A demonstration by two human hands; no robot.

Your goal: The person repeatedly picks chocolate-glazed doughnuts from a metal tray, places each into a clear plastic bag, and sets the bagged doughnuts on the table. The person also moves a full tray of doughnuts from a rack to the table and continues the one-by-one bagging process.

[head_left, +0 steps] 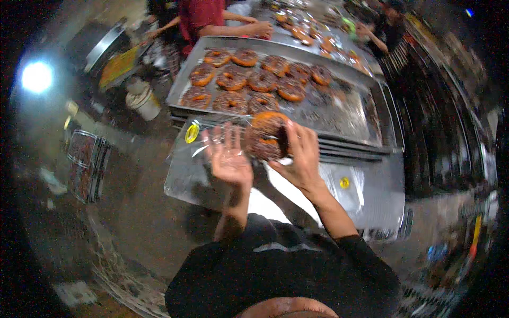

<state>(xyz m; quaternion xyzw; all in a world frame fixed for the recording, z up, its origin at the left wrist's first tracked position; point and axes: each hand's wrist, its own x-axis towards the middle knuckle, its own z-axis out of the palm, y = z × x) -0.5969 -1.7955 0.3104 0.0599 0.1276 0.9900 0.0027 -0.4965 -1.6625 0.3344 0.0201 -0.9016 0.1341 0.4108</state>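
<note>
My right hand [300,157] grips chocolate-topped ring doughnuts [265,137], apparently two together, above the near edge of a metal tray. To their left, my left hand [230,161] is palm up with its fingers spread. Clear film of a plastic bag [201,149] with a yellow printed mark covers these fingers; whether they are inside it or beneath it I cannot tell. Several doughnuts with chocolate and sprinkles [232,77] fill the left part of the tray [338,123]. Below my right wrist, another clear bag [346,187] with a yellow mark lies flat on the metal table [381,202].
More trays are stacked under the top one. Beyond, bagged doughnuts [306,31] cover a second table. A person in a red shirt [203,18] and a person in dark clothes [387,30] stand there. A white bucket [143,101] is on the left, a dark rack [433,115] on the right.
</note>
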